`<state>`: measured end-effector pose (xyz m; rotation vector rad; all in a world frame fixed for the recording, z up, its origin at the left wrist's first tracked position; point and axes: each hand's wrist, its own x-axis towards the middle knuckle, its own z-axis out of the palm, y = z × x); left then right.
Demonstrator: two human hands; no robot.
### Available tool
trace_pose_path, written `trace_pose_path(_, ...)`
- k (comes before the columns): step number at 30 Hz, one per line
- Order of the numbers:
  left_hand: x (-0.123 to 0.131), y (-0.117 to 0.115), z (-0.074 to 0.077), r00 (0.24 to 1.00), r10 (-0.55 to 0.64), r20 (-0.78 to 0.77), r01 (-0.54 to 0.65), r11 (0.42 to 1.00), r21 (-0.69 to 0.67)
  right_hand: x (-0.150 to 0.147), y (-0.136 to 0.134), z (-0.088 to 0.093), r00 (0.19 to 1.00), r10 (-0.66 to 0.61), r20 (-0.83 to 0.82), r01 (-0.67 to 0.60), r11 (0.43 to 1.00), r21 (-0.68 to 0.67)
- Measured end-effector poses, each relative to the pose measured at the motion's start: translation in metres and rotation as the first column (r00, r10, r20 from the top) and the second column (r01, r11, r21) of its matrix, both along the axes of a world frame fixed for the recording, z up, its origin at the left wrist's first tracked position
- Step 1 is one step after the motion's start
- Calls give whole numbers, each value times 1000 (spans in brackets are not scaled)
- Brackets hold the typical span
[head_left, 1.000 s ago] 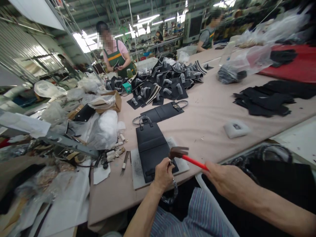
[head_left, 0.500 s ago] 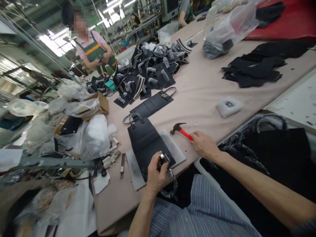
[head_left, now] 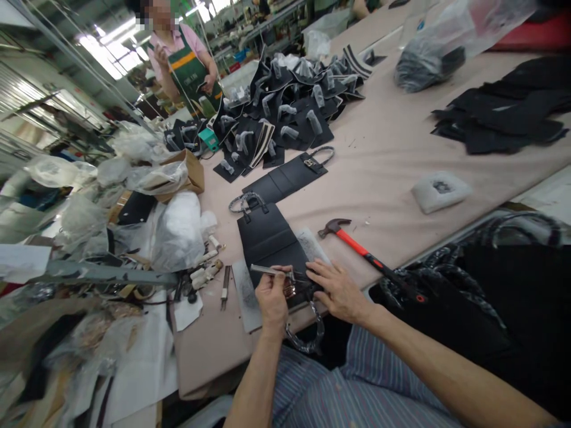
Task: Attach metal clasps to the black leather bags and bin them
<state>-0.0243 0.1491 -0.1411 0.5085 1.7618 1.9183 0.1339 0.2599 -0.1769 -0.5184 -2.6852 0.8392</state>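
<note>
My left hand (head_left: 273,300) is closed round a thin, shiny metal rod (head_left: 263,269) above the near part of a black bag panel (head_left: 270,238). Shiny metal hardware (head_left: 289,289) shows beside its fingertips, partly covered. My right hand (head_left: 336,288) lies with outstretched fingers on the panel's right near edge, close to the hardware. A plastic-wrapped handle (head_left: 319,333) hangs from the near end; another wrapped handle (head_left: 245,202) is at the far end. Under the panel is a pale slab (head_left: 247,306). A claw hammer (head_left: 357,246) with a red and black handle lies to the right.
A second bag panel (head_left: 285,180) lies farther back, before a heap of black pieces (head_left: 298,113). A white block (head_left: 439,191) and black sheets (head_left: 499,113) are at right. Plastic bags (head_left: 173,232) crowd the left. A co-worker (head_left: 187,65) stands across the table.
My right hand has let go of the hammer, leaving it on the table, and has moved left onto the panel. A metal rod now shows in my left hand. The view has shifted slightly.
</note>
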Motion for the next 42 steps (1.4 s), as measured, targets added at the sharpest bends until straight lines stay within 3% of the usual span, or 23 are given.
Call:
trace_pose_path(3,-35,-18,20,999,12,-30,-9,996,93,1,0,1,1000,1,4,-1,1000,18)
trace_pose_path(6,-62,-57,26,982,33,-187,-32,999,13,1,-1,-3,1000,6,5,-6,999,41)
trace_pose_path(10,-65,-112,-3,963,72,-261,-112,983,-143,0,-1,-12,999,21,-26,-19,997,69)
trace_pose_path(13,-56,-134,-31,975,142,-173,-165,978,-126,-1,0,-14,999,27,-42,-23,996,81)
trace_pose_path(16,-49,-137,-46,980,189,-70,-191,981,-30,-1,-1,-14,999,33,-41,-29,995,96)
trace_pose_path(21,-47,-129,-46,989,148,26,-150,984,98,-3,-2,-14,999,21,-29,-18,992,121)
trace_pose_path(30,-49,-124,-41,996,40,-75,-34,996,77,-4,-2,-13,999,29,-19,-27,995,98)
trace_pose_path(42,-47,-119,-40,989,3,-146,6,998,61,-5,-1,-12,999,36,-23,-34,995,90)
